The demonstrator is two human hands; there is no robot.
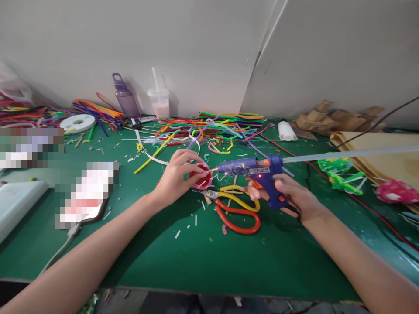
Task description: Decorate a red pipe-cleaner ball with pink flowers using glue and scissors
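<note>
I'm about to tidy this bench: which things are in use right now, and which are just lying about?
In use:
- blue glue gun, in the right hand
- glue stick in its back
- red piece, in the left hand

Apparently just lying about:
- scissors
- purple bottle
- lidded cup
- white reel

Single head-worn view, set above the near side of the green table [183, 261], facing forward and tilted down, left hand [177, 175] and right hand [296, 198] at close range, field reaching the pale wall [131, 35] on the far side.
</note>
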